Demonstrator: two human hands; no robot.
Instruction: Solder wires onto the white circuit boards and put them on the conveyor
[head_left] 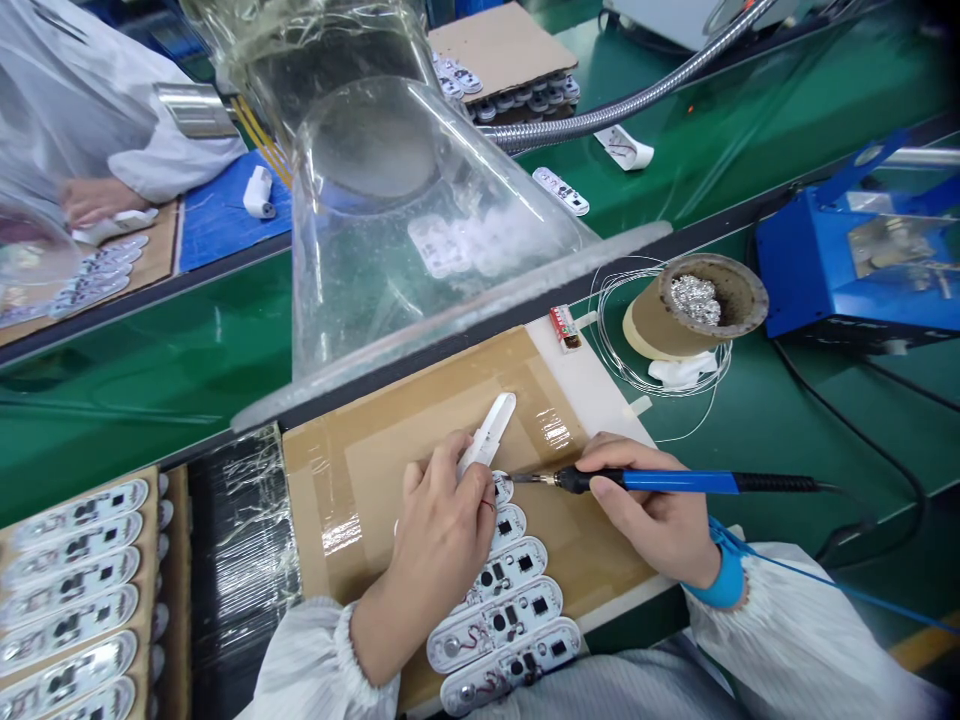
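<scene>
My right hand grips a blue and black soldering iron, its tip pointing left at the end of the topmost circuit board in a row. Between the thumb and fingers of my left hand is a narrow white plastic piece, angled up and to the right. A thin red wire shows at the left thumb. Several oval white boards with black chips overlap below, partly under my left hand. They lie on a taped brown cardboard sheet. Whether the iron's tip touches the board is unclear.
At right stand a brown cup of silvery scraps, coiled solder wire and a blue machine. A clear plastic fume hood hangs ahead. More boards fill cardboard at left. A co-worker's hand is across the bench.
</scene>
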